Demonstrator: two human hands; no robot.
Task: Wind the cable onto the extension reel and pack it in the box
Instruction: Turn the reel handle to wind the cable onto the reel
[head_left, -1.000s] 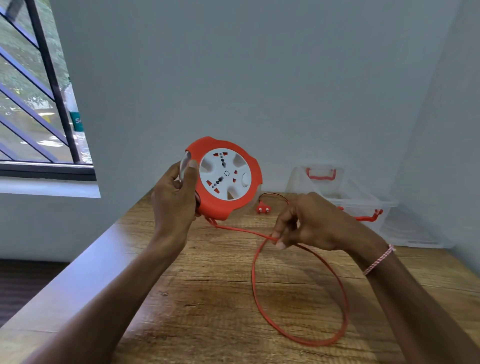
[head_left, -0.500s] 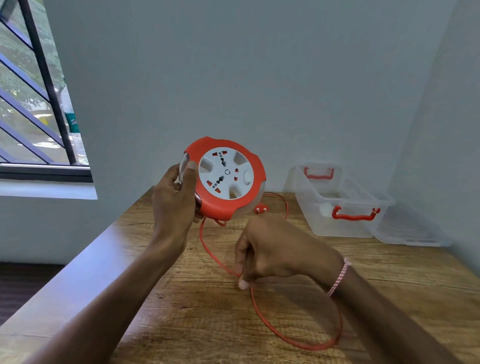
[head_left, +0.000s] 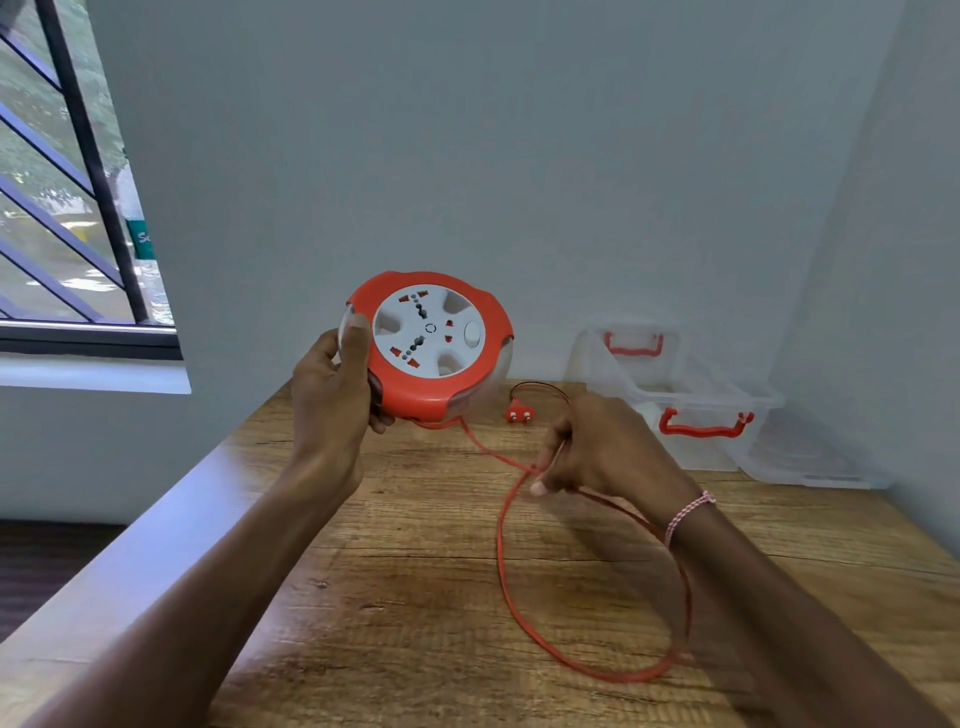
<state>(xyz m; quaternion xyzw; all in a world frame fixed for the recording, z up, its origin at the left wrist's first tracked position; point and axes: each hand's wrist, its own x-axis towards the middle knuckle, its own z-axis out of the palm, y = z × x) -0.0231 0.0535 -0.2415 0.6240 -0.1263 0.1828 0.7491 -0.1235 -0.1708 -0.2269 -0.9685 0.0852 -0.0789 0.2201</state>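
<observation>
Wood-grain tabletop (head_left: 405, 639) in a corner of pale grey walls, barred window (head_left: 78, 218) at far left. Nearest, lying on the wood right of centre: a wide slack loop of red cable (head_left: 500, 551), crossing over itself just at the right hand. Above the loop, right hand (head_left: 597, 452), cord bracelet (head_left: 687, 512) at the wrist, fingers curled and pinching the cable at that crossing, slightly blurred. From the pinch, a short taut run up and left to the underside of the reel. Held clear of the table, left of centre: red-and-white extension reel (head_left: 431, 343), socket face toward the camera, gripped at its left edge by the left hand (head_left: 332, 395), thumb across the rim, fingers behind. Farther back on the table, between reel and box: red two-pin plug (head_left: 519, 413), free, cable tail arching behind the right hand. At far right against the wall: clear plastic box (head_left: 696, 460) with red handles, open, its lid (head_left: 810, 457) seemingly lying flat just to the right.

Likely trouble, as a judgement: crossed loop tightening into a kink or knot under a hard pull; slack laid unevenly and jamming in the reel's groove; plug dragged along, snagging or whipping against the box; reel slipping from a one-sided grip during winding.
</observation>
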